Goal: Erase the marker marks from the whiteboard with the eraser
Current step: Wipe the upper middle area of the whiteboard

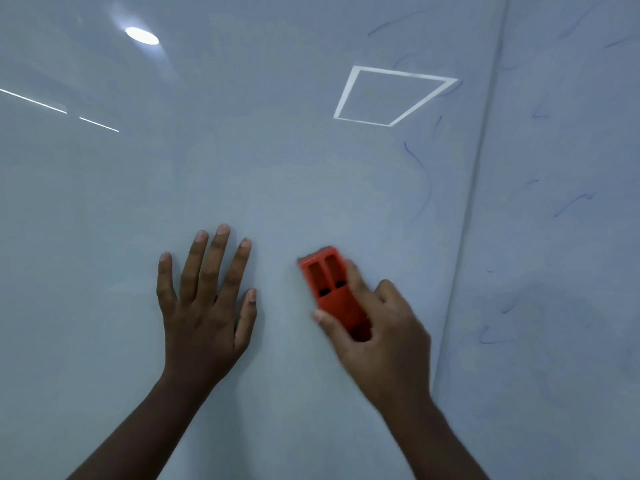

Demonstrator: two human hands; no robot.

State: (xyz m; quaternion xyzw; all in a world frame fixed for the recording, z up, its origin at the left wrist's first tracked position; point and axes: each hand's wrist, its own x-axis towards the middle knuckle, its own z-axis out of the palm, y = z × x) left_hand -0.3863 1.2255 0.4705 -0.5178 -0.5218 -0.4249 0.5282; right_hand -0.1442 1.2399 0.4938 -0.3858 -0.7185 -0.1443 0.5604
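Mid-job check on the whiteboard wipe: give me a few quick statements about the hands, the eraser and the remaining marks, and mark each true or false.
1. The right hand grips the orange eraser. True.
2. The left hand holds a marker. False: it lies flat on the whiteboard with fingers spread and holds nothing.
3. Blue marker strokes remain above and to the right of the eraser. True.
4. The panel right of the vertical seam is wiped clean. False: several faint blue marks show there.
5. The eraser sits on the blue strokes. False: it is below and left of them, on a part with no clear marks.
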